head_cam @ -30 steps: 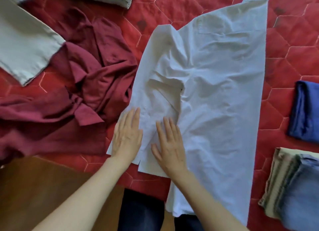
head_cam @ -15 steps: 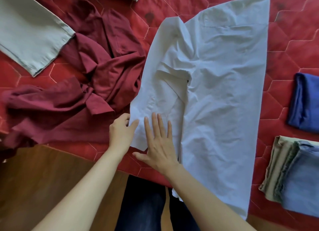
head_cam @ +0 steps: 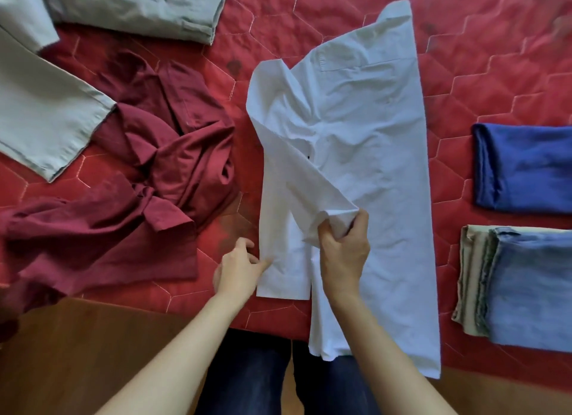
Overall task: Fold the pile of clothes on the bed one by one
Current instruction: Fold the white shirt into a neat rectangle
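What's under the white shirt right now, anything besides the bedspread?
Only the red quilted bedspread shows around the white shirt. The right hand lifts a folded flap, exposing more shirt beneath. Its lower hem overhangs the bed edge. Anything beneath the flat part is covered.

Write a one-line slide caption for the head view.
Right hand grips the white cotton shirt; left hand pinches its edge.

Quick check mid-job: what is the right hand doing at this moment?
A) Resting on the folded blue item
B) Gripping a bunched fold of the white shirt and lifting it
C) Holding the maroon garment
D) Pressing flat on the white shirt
B: the right hand has its fingers curled round a bunched fold of the white shirt, raised off the red quilt, while the left hand pinches the shirt's lower left edge.
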